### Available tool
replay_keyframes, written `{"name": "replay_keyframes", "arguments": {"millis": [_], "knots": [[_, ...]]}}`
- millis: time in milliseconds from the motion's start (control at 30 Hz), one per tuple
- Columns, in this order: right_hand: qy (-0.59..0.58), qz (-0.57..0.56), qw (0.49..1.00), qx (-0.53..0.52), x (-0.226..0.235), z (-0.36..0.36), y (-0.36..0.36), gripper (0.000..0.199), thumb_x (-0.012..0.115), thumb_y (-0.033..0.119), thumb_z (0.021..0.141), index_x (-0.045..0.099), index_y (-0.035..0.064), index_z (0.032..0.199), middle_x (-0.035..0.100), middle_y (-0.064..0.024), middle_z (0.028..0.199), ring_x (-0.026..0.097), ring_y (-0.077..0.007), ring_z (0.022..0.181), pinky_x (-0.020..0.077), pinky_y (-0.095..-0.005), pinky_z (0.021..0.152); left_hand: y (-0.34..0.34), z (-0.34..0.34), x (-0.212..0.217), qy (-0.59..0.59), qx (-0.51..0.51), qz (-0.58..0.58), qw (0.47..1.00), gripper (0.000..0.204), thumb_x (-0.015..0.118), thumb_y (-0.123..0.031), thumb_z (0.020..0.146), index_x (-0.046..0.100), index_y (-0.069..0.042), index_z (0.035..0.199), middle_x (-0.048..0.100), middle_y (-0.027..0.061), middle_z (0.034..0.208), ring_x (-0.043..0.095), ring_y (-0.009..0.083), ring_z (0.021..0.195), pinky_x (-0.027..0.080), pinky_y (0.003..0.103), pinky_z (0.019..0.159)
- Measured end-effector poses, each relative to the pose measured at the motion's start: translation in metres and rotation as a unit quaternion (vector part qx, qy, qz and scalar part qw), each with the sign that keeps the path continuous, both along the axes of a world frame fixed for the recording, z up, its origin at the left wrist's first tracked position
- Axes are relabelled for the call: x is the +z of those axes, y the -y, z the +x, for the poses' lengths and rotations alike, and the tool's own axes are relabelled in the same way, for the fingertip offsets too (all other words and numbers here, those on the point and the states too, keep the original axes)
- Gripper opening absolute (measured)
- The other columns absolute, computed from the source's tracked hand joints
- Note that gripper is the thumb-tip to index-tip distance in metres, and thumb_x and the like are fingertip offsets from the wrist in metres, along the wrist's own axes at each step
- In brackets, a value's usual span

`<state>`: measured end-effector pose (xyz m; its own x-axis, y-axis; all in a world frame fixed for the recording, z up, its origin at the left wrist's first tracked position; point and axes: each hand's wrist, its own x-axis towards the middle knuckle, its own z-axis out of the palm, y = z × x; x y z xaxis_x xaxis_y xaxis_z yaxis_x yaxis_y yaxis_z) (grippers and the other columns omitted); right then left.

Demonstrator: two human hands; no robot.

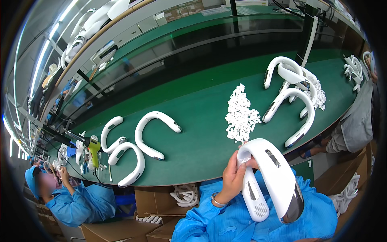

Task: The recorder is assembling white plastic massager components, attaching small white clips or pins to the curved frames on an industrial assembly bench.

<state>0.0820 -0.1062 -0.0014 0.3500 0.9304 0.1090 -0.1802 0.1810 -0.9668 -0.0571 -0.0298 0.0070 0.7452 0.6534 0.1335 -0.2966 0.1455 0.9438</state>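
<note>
Just beyond my lap, my left hand (234,177) is closed around one arm of a white U-shaped neck fan (269,161). The fan hangs tilted, its bend up and its two ends down. One arm carries a dotted grille and an oval grey inset; the other ends in a glossy dark tip. A bit of skin shows inside the bend, and I cannot tell which hand it belongs to. My right hand is mostly or wholly hidden behind the fan. On the green table, a pile of small white plastic parts (240,115) lies just past my left fingers.
More neck fans (139,133) lie on the table to the left, others (296,99) at the right beside a second pile of parts (320,97). A yellow-green electric screwdriver (94,151) stands far left, near a person in blue (80,201). Cardboard boxes (157,199) sit below the table edge.
</note>
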Motion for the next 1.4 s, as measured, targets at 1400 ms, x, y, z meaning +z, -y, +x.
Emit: {"name": "replay_keyframes", "arguments": {"millis": [1400], "knots": [[0.201, 0.017, 0.968, -0.152, 0.034, -0.030, -0.007, 0.036, 0.069, 0.014, 0.076, 0.061, 0.0015, 0.110, 0.064, -0.0122, 0.097, 0.063, -0.0233, 0.087, 0.0493, -0.0333, 0.077, 0.000, 0.001, -0.007, -0.014, 0.078, -0.047, 0.996, 0.038, 0.050, -0.010, 0.094, 0.042, 0.005, 0.129, 0.061, 0.0094, 0.103, 0.059, 0.0106, 0.084, 0.049, 0.024, 0.071]]}}
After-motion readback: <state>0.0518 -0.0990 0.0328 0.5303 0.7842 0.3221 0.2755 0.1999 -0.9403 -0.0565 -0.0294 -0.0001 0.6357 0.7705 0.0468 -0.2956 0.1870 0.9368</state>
